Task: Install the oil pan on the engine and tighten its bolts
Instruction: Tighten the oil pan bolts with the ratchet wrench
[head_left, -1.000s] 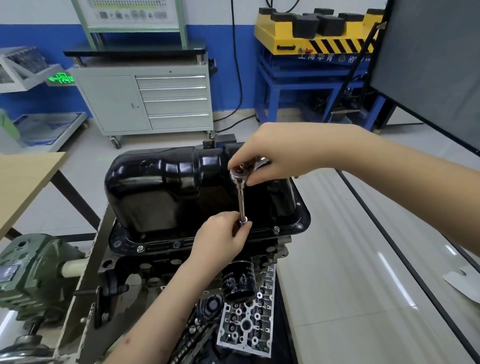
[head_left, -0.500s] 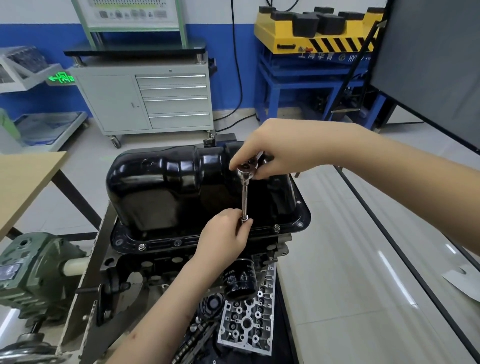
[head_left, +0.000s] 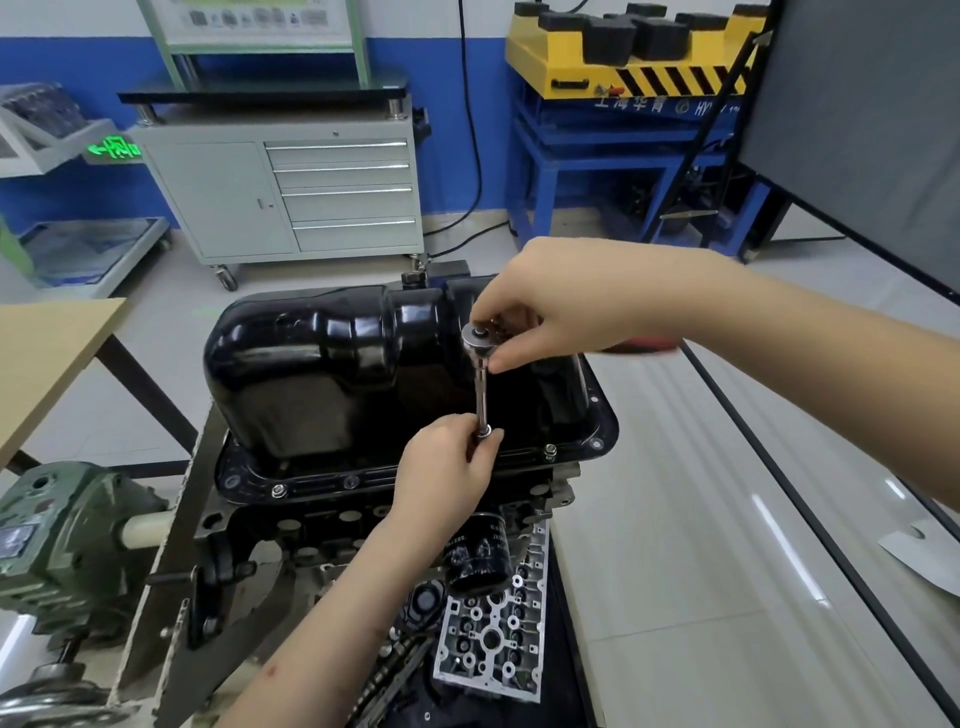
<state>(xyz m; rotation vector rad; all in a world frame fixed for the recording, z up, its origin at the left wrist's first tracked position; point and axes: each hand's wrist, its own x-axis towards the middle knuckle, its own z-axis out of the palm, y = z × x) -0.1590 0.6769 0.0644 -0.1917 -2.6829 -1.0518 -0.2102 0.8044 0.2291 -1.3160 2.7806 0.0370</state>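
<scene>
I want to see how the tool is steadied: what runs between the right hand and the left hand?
In the head view, the ratchet's chrome extension bar spans from right hand to left hand, over the oil pan.

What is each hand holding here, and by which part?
Both hold the ratchet wrench: the right hand grips its head end, the left hand pinches the lower end of the extension at the oil pan flange.

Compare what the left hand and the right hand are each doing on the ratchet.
The left hand pinches the lower end of the ratchet extension, down at the oil pan flange; the right hand grips the ratchet head at the top. The left hand sits nearer the camera, reaching up from below; the right arm comes in from the right, above the pan. Both are curled round the same tool.
</scene>
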